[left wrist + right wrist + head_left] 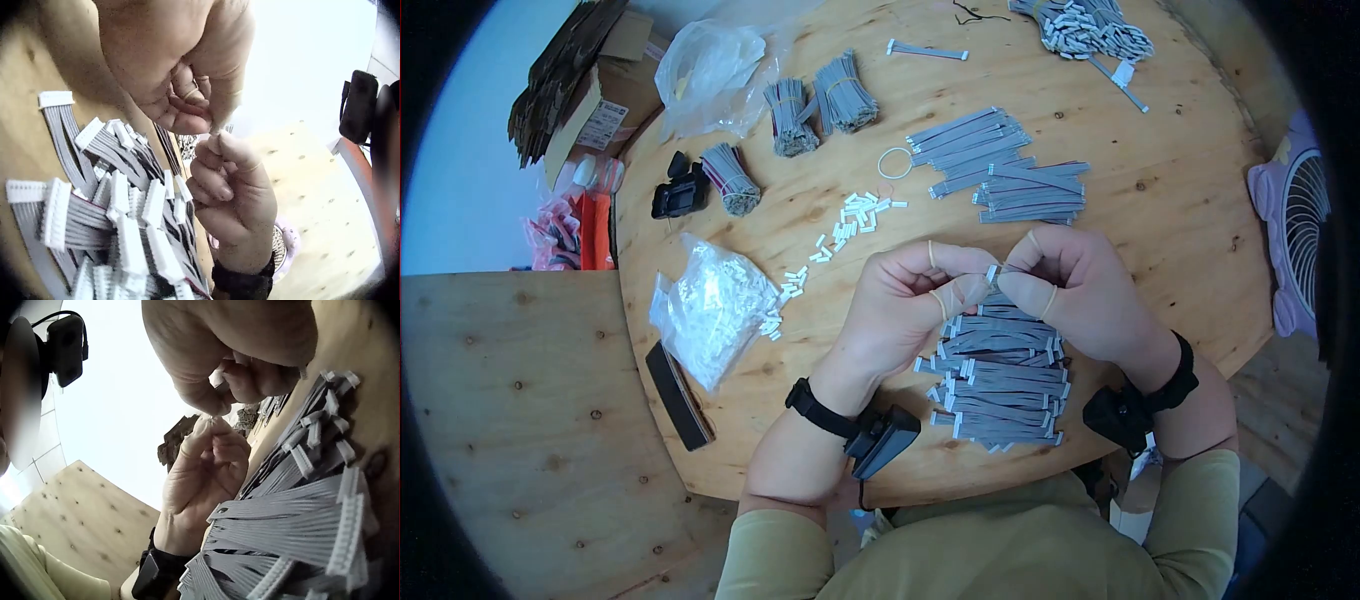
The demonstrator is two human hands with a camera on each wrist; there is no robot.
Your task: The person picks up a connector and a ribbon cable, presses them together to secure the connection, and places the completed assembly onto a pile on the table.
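Note:
Both hands meet above a pile of grey ribbon cables (1000, 380) with white end connectors. In the head view the left hand (915, 300) pinches a small white connector (992, 273) between thumb and fingertips. Facing it, the right hand (1080, 290) pinches at the same spot with thumb and index finger; the fingers hide most of what it grips. Finger covers wrap some fingertips. The left wrist view shows the cable pile (125, 219) beside the touching fingertips; the right wrist view shows it (281, 531) below them.
Loose white connectors (860, 215) lie beyond the left hand, near a clear bag of them (718, 305). More cables (1035, 192) lie beyond the hands. Tied bundles (845, 95), a black case (680, 190) and a plastic bag (710, 75) stand farther back; a fan (1300, 225) is at right.

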